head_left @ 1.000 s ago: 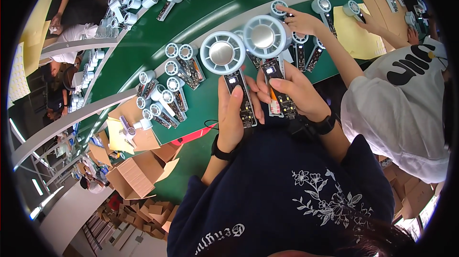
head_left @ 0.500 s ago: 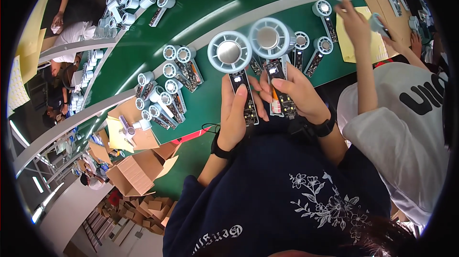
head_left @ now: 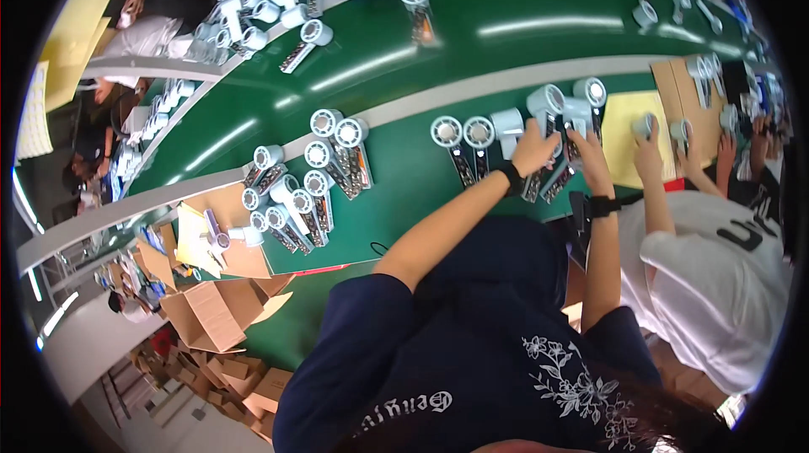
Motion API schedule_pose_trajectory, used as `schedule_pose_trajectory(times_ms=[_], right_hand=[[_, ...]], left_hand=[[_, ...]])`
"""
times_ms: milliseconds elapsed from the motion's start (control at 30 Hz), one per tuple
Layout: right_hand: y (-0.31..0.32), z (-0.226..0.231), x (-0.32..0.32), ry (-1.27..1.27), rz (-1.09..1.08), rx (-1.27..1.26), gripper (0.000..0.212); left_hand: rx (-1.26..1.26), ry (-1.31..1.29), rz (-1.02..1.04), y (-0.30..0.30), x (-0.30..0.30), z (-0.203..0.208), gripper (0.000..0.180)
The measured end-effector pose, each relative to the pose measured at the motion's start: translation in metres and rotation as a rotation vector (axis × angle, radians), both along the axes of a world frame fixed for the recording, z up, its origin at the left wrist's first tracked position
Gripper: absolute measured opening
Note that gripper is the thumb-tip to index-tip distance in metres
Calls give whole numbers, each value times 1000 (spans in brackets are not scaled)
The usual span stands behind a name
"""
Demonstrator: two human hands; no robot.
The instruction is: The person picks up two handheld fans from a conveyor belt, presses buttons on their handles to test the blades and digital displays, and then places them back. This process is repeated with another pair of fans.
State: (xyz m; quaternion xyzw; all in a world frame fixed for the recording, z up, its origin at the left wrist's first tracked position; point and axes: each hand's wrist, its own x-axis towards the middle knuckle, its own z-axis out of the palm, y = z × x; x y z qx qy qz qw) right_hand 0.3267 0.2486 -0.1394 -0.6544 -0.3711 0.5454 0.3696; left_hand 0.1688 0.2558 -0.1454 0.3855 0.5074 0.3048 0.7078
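Note:
My left hand (head_left: 536, 152) reaches to the right over the green bench, its fingers closed round the handle of a pale blue handheld fan (head_left: 547, 99). Close beside it, my right hand (head_left: 592, 165) grips another handheld fan (head_left: 576, 108), its fingers partly hidden behind the handle. Both fans have round heads and open handles showing dark circuit boards. Another fan head (head_left: 507, 126) is turned sideways just left of my left hand. Farther left lie two fans side by side (head_left: 463, 145), grilles up. One more fan (head_left: 592, 91) is just beyond my right hand.
A group of several similar fans (head_left: 316, 179) lies on the bench (head_left: 396, 192) at left. Beyond a pale rail, a green conveyor (head_left: 522, 48) carries more fans. A co-worker (head_left: 708, 259) in white works at right beside yellow paper (head_left: 624, 141). Cardboard boxes (head_left: 211, 314) stand lower left.
My hands, which held two fans up in front of me, have moved right and outward to the fans on the bench. The view has shifted, and the co-worker's raised hand has come down.

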Motion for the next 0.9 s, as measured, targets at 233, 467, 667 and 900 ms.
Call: schedule_pose_trajectory(times_ms=[233,467,667,900], right_hand=[[36,21,0,-860,534,-18,40],[127,115,-132,-686,563,245,41],[218,-6,-288,-481,587,114,68],[204,-62,-347,-763,379,257,64]], left_hand=[[-3,31,-315,19,-31,4,46],[618,660,-3,71,-253,33,25],[732,1841,223,127,-479,20,53],[515,1419,-68,143,-566,-48,58]])
